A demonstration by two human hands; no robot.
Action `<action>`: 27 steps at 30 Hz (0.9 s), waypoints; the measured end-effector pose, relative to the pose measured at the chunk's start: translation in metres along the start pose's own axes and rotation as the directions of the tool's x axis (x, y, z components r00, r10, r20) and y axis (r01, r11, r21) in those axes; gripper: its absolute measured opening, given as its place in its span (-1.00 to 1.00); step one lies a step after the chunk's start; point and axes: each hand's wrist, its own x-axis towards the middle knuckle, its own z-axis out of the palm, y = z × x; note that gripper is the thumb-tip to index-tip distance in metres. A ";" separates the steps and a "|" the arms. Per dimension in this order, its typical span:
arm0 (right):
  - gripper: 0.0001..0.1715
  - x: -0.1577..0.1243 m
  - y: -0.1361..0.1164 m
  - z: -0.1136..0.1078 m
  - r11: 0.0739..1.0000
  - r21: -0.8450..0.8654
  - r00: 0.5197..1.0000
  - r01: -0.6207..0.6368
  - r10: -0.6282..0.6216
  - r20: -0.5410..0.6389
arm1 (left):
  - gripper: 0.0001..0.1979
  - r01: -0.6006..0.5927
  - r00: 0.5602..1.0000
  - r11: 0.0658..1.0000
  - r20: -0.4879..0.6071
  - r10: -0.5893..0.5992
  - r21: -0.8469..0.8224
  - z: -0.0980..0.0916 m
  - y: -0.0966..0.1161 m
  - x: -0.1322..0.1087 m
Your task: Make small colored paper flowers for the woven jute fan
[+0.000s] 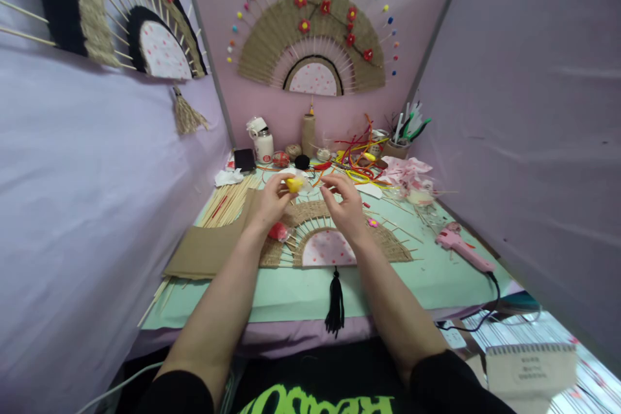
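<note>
My left hand (272, 202) is closed on a small clear plastic bag with something yellow (294, 184) inside. Facing it across a short gap, my right hand (343, 202) has its thumb and forefinger curled close together; whatever is between their tips is too small to make out. Below both hands lies a woven fan (310, 213) of twine and thin sticks, with a dotted white half-round centre (327, 248) and a black tassel (334, 304) hanging towards me. A clear bag with red contents (280, 231) rests on its left part, and a pink flower (372, 222) on its right.
Brown cardboard (201, 251) and thin sticks (226, 202) lie at left. A pink glue gun (463, 249) with a cord lies at right. Yarn balls (301, 162), a white bottle (263, 145) and coloured pipe cleaners (361, 155) line the back. A finished fan (272, 39) hangs above.
</note>
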 end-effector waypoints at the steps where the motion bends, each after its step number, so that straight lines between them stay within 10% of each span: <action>1: -0.69 -0.003 -0.002 0.004 1.000 0.016 1.000 0.008 -0.008 -0.014 | -0.65 0.015 1.000 0.999 0.007 -0.014 -0.037 0.005 0.000 -0.002; 12: -0.80 -0.018 0.020 0.009 0.985 0.102 0.989 0.142 -0.138 -0.047 | -0.70 -0.314 0.947 0.897 0.167 0.273 0.311 0.011 -0.020 -0.002; 27: -0.72 -0.018 0.036 0.011 0.993 0.112 0.999 0.032 -0.031 -0.008 | -0.68 -0.393 0.909 0.842 0.294 0.294 0.371 0.012 -0.026 -0.001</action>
